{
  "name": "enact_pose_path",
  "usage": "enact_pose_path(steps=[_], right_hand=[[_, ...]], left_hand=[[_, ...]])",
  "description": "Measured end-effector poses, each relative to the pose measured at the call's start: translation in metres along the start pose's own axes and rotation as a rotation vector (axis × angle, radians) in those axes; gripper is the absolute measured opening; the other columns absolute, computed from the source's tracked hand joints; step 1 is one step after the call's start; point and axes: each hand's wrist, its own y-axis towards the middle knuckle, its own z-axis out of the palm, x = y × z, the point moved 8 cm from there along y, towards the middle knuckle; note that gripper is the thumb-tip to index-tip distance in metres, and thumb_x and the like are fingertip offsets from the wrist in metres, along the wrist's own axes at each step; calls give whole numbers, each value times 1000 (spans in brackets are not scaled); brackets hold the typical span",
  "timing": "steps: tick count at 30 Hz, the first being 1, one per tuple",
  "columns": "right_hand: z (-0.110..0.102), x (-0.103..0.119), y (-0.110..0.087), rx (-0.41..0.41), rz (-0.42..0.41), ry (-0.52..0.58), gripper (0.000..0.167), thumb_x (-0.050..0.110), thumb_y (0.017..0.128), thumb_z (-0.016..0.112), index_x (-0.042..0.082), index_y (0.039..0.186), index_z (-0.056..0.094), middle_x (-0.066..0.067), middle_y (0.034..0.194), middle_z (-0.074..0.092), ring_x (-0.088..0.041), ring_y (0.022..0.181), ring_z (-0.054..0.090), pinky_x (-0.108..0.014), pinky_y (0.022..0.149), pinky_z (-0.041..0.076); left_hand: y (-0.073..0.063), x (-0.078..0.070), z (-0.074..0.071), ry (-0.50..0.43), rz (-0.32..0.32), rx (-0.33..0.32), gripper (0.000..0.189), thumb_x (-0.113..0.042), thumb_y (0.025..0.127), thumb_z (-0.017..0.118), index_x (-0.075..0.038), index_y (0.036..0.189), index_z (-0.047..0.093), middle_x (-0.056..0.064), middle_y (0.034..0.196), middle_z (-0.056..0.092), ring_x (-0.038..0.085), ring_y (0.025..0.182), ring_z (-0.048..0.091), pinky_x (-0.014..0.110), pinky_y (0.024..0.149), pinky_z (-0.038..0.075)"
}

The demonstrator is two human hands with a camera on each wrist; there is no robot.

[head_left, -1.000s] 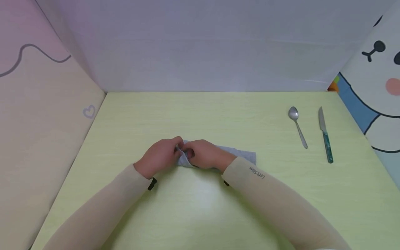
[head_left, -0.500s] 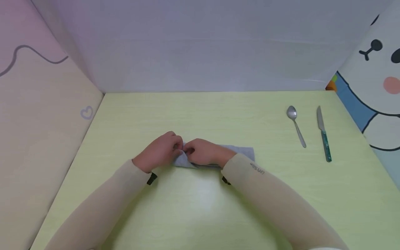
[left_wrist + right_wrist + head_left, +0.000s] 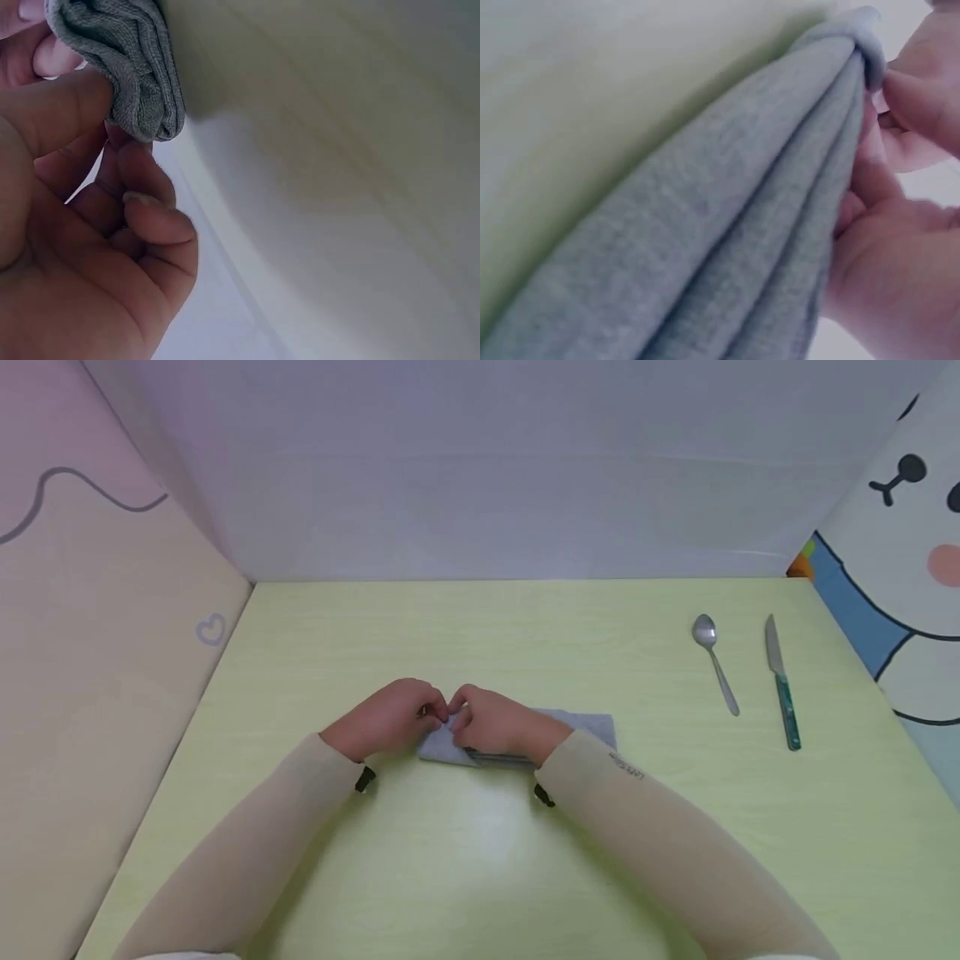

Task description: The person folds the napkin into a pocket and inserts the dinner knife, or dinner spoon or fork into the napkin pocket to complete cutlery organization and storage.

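Note:
A grey cloth [image 3: 594, 727], folded into a long layered strip, lies across the middle of the table. At its left end my left hand [image 3: 393, 717] pinches the edge between thumb and fingers; the left wrist view shows the stacked folds of the cloth [image 3: 139, 71] right at the thumb. My right hand [image 3: 497, 723] grips the same end from the other side, its curled fingers close to the left fingertips and covering part of the strip. In the right wrist view the cloth [image 3: 682, 210] runs in long pleats up to a turned-over end beside the fingers.
To the right on the pale wooden table [image 3: 480, 860] lie a metal spoon [image 3: 714, 660] and a knife [image 3: 782, 685] with a green handle. A white wall [image 3: 480, 477] stands along the back edge, with printed panels at both sides.
The cloth's left end, lifted in a fold between the hands a second ago, now lies flatter, folded over toward the right. The left hand has shifted slightly leftward and the right fingers have spread a little.

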Motion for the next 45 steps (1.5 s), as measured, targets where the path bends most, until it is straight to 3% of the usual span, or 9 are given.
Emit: enact_pose_path(steps=[4, 7, 9, 14, 20, 29, 36, 40, 45], right_hand=[[3, 1, -5, -28, 9, -85, 12, 17, 99, 68, 7, 104, 63, 3, 88, 62, -13, 83, 58, -30, 81, 48], [9, 4, -8, -32, -4, -173, 31, 21, 102, 62, 10, 74, 56, 5, 64, 44, -11, 61, 42, -27, 62, 38], [13, 4, -9, -35, -3, -204, 42, 23, 105, 57, 12, 65, 48, 4, 59, 34, -13, 56, 34, -28, 58, 32], [18, 6, -13, -100, 3, -319, 39, 23, 108, 52, 12, 70, 53, 1, 64, 42, -16, 65, 44, -32, 68, 41], [14, 1, -14, -180, 58, -410, 33, 33, 106, 59, 11, 82, 59, -2, 70, 54, -20, 71, 55, -36, 70, 47], [7, -6, -19, -194, 66, -428, 47, 43, 102, 64, 12, 68, 55, 2, 59, 39, -18, 57, 45, -31, 57, 37], [-3, -23, -28, -165, 159, -410, 54, 50, 96, 70, 14, 61, 49, 5, 55, 30, -13, 53, 30, -30, 52, 27], [-5, -26, -32, -160, 125, -357, 52, 48, 96, 70, 15, 62, 48, 6, 56, 30, -12, 53, 28, -30, 52, 26], [-20, -27, -41, -168, 43, -357, 38, 39, 97, 71, 14, 71, 57, 4, 61, 47, -13, 58, 43, -30, 58, 37]], left_hand=[[2, 2, 1, 4, -63, 19, 9, -7, 99, 68, -13, 95, 73, -2, 95, 67, 17, 90, 60, 35, 84, 51], [2, 3, 2, 20, -104, 15, 11, -9, 99, 66, -13, 91, 72, -3, 92, 66, 18, 89, 59, 35, 83, 51], [1, 1, 3, 49, -105, 3, 13, -9, 100, 64, -12, 89, 71, -2, 90, 65, 18, 88, 59, 35, 82, 51], [0, -8, 7, 148, -55, -41, 16, -5, 97, 59, -8, 87, 70, -1, 84, 64, 19, 83, 60, 35, 79, 53], [-1, -10, 8, 210, -28, -58, 14, -4, 96, 58, -8, 86, 68, 0, 82, 60, 19, 83, 59, 36, 80, 52], [-2, -14, 5, 211, -70, -40, 15, -4, 97, 58, -8, 86, 67, 0, 82, 61, 18, 80, 58, 34, 76, 53], [-3, -17, 5, 204, -87, -33, 16, -3, 97, 58, -9, 83, 65, -1, 78, 59, 17, 75, 56, 33, 72, 51], [-4, -18, 5, 223, -66, -57, 17, -2, 95, 58, -10, 81, 63, -1, 77, 58, 18, 74, 55, 33, 71, 51], [-9, -21, 4, 296, -28, -107, 12, -4, 96, 61, -10, 86, 65, 0, 82, 58, 21, 80, 55, 34, 75, 50]])
